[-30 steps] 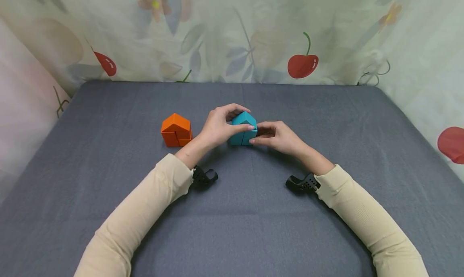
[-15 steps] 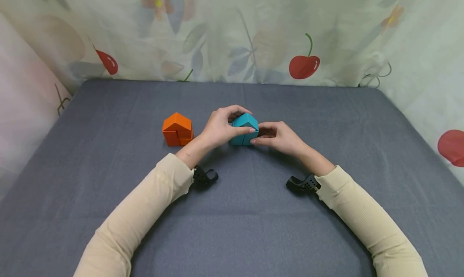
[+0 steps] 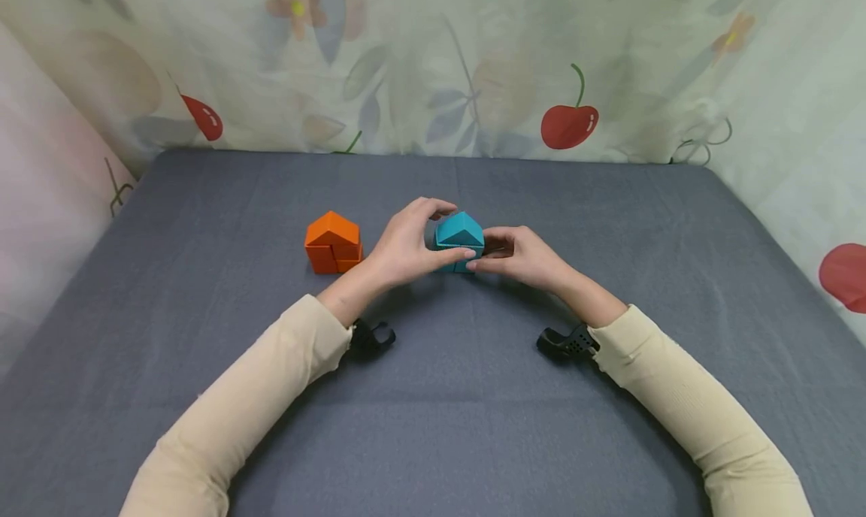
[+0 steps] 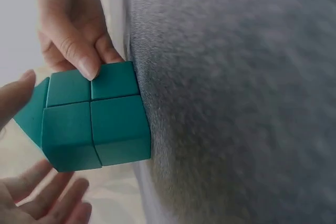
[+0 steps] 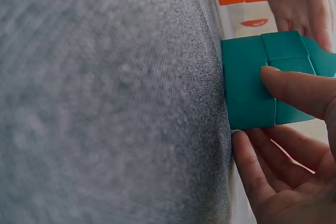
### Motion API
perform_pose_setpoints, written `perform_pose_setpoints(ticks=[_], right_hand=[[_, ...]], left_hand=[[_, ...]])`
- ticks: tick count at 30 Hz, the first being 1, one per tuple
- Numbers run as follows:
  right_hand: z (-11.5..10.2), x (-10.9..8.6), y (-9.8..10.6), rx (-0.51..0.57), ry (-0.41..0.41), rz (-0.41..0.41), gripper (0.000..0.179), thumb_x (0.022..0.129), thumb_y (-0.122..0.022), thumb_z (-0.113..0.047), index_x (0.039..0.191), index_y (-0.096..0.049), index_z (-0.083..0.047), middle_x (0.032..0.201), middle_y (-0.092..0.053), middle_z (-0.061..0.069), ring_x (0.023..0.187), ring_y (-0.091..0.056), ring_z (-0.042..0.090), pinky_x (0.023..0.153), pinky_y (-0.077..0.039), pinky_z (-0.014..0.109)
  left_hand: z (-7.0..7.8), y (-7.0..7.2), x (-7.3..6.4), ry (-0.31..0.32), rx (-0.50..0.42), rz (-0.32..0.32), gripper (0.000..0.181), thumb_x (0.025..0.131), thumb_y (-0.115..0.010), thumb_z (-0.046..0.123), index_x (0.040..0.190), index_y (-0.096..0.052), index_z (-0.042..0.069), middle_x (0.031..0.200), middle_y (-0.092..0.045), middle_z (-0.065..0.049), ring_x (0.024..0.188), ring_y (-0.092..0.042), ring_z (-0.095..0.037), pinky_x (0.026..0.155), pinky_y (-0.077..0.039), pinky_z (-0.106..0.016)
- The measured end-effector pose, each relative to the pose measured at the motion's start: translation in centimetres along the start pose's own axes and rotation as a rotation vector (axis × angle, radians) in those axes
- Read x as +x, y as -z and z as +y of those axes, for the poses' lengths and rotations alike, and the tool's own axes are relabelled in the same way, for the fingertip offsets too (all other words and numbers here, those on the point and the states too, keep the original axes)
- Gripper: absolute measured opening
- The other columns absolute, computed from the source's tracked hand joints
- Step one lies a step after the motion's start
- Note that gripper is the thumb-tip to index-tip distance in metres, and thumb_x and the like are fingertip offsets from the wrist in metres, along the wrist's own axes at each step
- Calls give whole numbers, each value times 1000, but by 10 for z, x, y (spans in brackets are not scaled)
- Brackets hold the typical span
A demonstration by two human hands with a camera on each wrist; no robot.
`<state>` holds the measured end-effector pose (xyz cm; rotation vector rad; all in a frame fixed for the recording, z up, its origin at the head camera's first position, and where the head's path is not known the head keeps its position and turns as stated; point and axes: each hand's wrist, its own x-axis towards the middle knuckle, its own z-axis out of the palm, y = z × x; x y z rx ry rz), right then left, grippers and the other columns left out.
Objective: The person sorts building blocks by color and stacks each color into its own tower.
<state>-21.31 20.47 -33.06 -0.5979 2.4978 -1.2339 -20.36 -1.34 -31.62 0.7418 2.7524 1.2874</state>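
A house-shaped stack of blue-green toy building blocks (image 3: 461, 228), topped by a triangular block, stands upright on the grey cloth. My left hand (image 3: 408, 246) spreads around its left side. Its thumb crosses before the stack in the head view, but the left wrist view shows gaps between the loose fingers (image 4: 55, 195) and the blocks. At the lower right, my right hand (image 3: 524, 258) grips the stack, thumb (image 5: 296, 85) on the front and fingers bent along the right side. Seams between the blocks (image 4: 97, 129) show in the left wrist view.
To the left stands a similar house of orange blocks (image 3: 333, 239), close to the left forearm. Grey cloth (image 3: 433, 397) covers the table. A patterned curtain (image 3: 406, 66) hangs along the back and sides.
My left hand has eased off the blue-green stack, shifting left, with its thumb lower, so more of the roof block shows. My right hand keeps its place. The head view has shifted slightly.
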Motion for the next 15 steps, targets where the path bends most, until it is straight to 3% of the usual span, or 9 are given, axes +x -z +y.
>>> perform_pose_setpoints(ticks=[8, 15], right_hand=[[0, -3, 2, -117, 7, 62, 62, 84, -75, -22, 138, -49, -5, 127, -58, 14, 114, -60, 27, 95, -52, 39], [0, -8, 7, -311, 71, 164, 81, 80, -77, -34, 147, -38, -12, 148, -39, 11, 135, -39, 29, 109, -36, 51]], left_hand=[[7, 0, -8, -52, 248, 73, 88, 82, -68, 56, 147, -34, 8, 150, -35, -11, 138, -33, -28, 116, -25, -46], [4, 1, -7, -26, 428, 60, 102, 79, -61, 69, 152, -24, 7, 159, -17, -13, 148, -12, -31, 121, -7, -46]])
